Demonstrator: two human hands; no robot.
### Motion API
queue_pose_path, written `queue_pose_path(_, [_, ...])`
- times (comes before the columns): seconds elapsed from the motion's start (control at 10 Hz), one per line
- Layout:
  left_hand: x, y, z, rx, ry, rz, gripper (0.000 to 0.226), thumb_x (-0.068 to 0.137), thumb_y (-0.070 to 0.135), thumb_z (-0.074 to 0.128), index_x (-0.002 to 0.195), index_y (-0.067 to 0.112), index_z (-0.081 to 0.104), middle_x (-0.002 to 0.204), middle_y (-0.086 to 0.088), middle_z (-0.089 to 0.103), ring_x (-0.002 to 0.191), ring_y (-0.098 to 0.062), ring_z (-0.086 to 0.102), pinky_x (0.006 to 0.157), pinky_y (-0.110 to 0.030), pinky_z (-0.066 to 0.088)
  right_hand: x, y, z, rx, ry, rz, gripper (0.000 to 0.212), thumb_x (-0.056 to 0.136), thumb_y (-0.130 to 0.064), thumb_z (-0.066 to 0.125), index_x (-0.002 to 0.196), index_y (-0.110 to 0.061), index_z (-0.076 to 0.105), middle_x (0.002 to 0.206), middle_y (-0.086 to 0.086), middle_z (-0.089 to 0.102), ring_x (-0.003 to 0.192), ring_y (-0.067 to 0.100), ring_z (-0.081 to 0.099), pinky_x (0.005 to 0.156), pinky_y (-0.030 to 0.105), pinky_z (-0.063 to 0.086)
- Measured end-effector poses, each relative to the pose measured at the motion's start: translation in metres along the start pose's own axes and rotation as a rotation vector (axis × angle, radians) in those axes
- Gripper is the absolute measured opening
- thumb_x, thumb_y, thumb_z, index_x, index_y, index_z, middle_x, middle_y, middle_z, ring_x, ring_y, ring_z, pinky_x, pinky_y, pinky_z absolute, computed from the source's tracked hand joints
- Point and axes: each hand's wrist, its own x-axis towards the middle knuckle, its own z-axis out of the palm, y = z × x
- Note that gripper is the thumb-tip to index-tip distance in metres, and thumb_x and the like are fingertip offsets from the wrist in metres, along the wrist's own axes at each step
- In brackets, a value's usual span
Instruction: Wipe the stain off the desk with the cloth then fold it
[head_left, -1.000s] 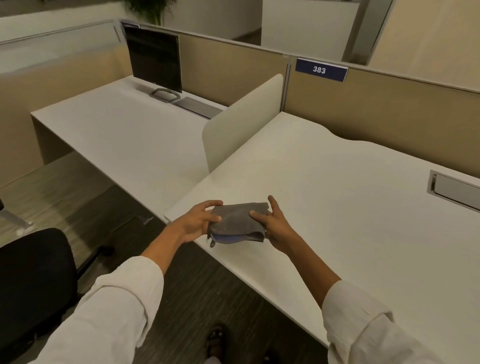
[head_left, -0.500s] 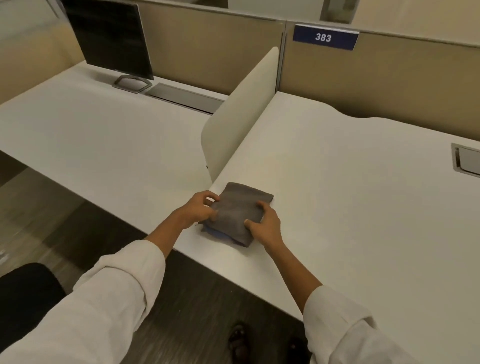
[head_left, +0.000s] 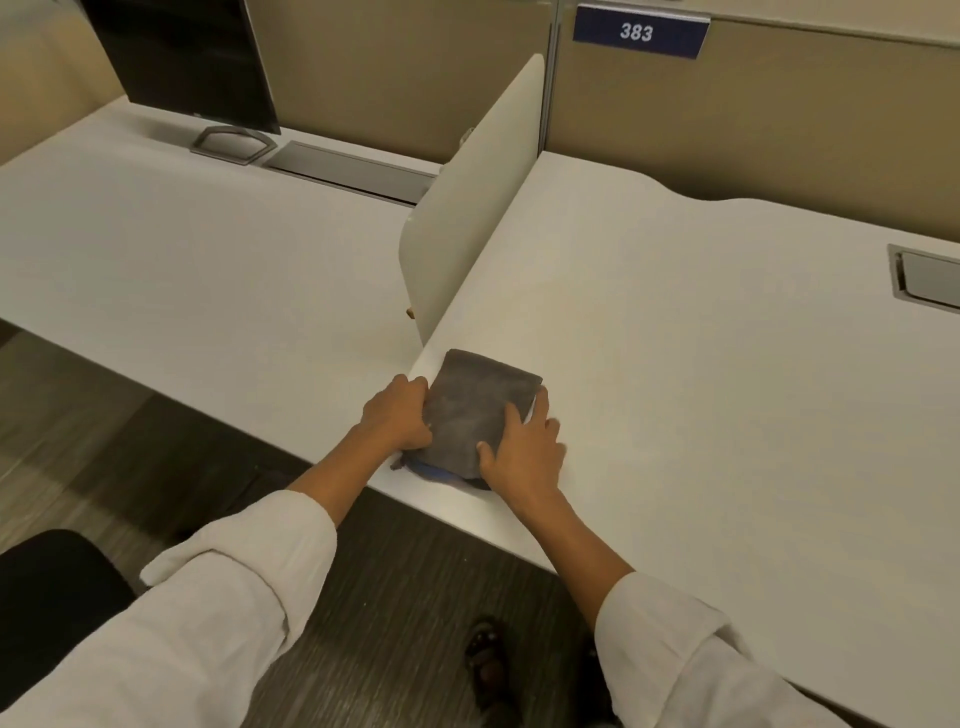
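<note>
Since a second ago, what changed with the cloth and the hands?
The folded grey cloth went from held just above the desk edge to lying flat on the desk, by the near end of the divider panel. The left hand now rests against its left edge and the right hand lies flat on its near right corner. The cloth stayed folded, with both hands on it throughout.

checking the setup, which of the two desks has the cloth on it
The right-hand desk, right of the divider panel; the grey cloth lies at its near corner. The other desk holds the monitor.
</note>
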Motion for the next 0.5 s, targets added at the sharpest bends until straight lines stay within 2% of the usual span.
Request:
queue_pose_path(0.1, [-0.003,0.012,0.008,0.149,0.126,0.214,0.079,0.072,0.027,0.073,0.140,0.011,0.036,0.146,-0.015,0.036,0.131,-0.034,0.039,0.101,-0.042,0.044,-0.007,0.004,0.005,-0.265,0.032,-0.206,0.070,0.092,-0.049,0.051,0.151,-0.016,0.031,0.165,0.011,0.011,0.148,0.035,0.016,0.113,0.060,0.021])
queue_pose_path(0.2, [-0.003,0.018,0.017,0.168,0.111,0.431,0.081,0.088,0.034,0.060,0.153,0.010,0.019,0.163,-0.013,0.015,0.150,-0.030,0.012,0.121,-0.043,0.019,-0.009,0.017,0.012,-0.314,-0.052,-0.315,0.067,0.100,-0.050,0.030,0.155,-0.014,0.018,0.166,0.007,0.005,0.152,0.028,-0.001,0.118,0.061,0.009])
queue_pose_path(0.3, [-0.005,0.013,0.045,0.320,-0.007,0.498,0.071,0.102,0.045,0.028,0.155,0.010,-0.003,0.165,-0.009,-0.009,0.151,-0.023,-0.010,0.123,-0.043,-0.001,-0.013,0.037,0.017,-0.325,-0.114,-0.333,0.070,0.100,-0.057,0.010,0.157,-0.017,0.008,0.166,0.002,0.000,0.152,0.022,-0.010,0.118,0.061,0.000])
queue_pose_path(0.4, [-0.007,0.006,0.059,0.378,-0.003,0.470,0.070,0.102,0.048,0.019,0.154,0.011,-0.010,0.164,-0.008,-0.015,0.151,-0.022,-0.015,0.123,-0.043,-0.005,-0.014,0.040,0.017,-0.332,-0.126,-0.321,0.073,0.098,-0.061,0.007,0.157,-0.018,0.005,0.166,0.001,-0.002,0.152,0.022,-0.011,0.118,0.062,-0.002])
queue_pose_path(0.5, [-0.006,0.006,0.059,0.332,0.047,0.455,0.072,0.101,0.051,0.019,0.154,0.011,-0.007,0.164,-0.009,-0.013,0.151,-0.023,-0.013,0.123,-0.045,-0.004,-0.012,0.041,0.019,-0.307,-0.105,-0.322,0.076,0.096,-0.064,0.005,0.157,-0.019,0.005,0.166,0.002,-0.003,0.151,0.022,-0.012,0.118,0.062,-0.005])
